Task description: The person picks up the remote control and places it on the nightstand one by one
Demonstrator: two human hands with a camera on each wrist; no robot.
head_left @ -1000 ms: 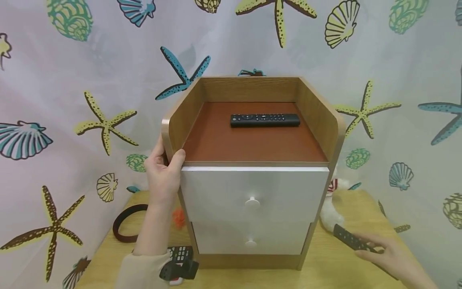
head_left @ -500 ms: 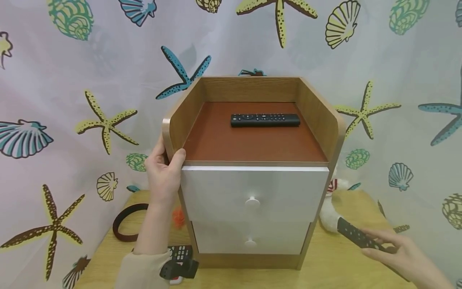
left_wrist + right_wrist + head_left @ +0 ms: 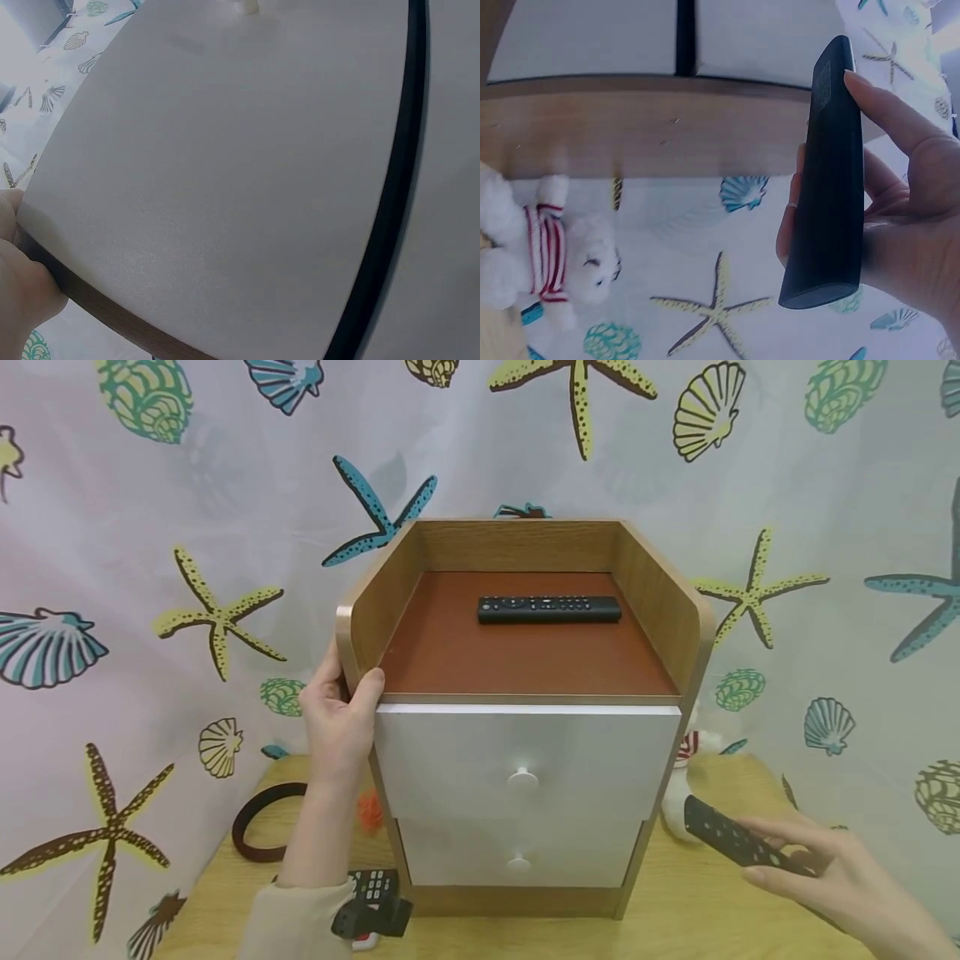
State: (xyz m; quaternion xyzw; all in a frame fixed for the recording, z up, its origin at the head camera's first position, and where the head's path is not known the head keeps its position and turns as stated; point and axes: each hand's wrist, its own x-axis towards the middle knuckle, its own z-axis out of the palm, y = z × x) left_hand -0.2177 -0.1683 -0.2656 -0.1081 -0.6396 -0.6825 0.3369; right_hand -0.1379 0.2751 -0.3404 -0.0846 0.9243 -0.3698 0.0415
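Observation:
A small wooden cabinet (image 3: 525, 906) with two white drawers stands on the table. My left hand (image 3: 337, 718) grips its left side panel at the front edge, thumb over the corner by the red-brown top. In the left wrist view the upper drawer front (image 3: 225, 150) fills most of the frame beside the fingers. To the right of the cabinet, my right hand (image 3: 840, 868) holds a black remote control (image 3: 723, 835) above the table. Its plain back shows in the right wrist view, with fingers wrapped around it. Another black remote (image 3: 550, 609) lies crosswise on the cabinet top.
A white plush toy in a striped shirt (image 3: 547, 247) sits right of the cabinet, partly hidden. On the left lie a dark ring-shaped band (image 3: 247, 827), an orange fluffy thing (image 3: 371, 812) and a black keypad device (image 3: 377, 883). A shell-patterned curtain (image 3: 480, 435) hangs behind.
My right hand with the remote has shifted slightly right and up compared with one second ago. The left hand stays on the cabinet, and both drawers look unchanged.

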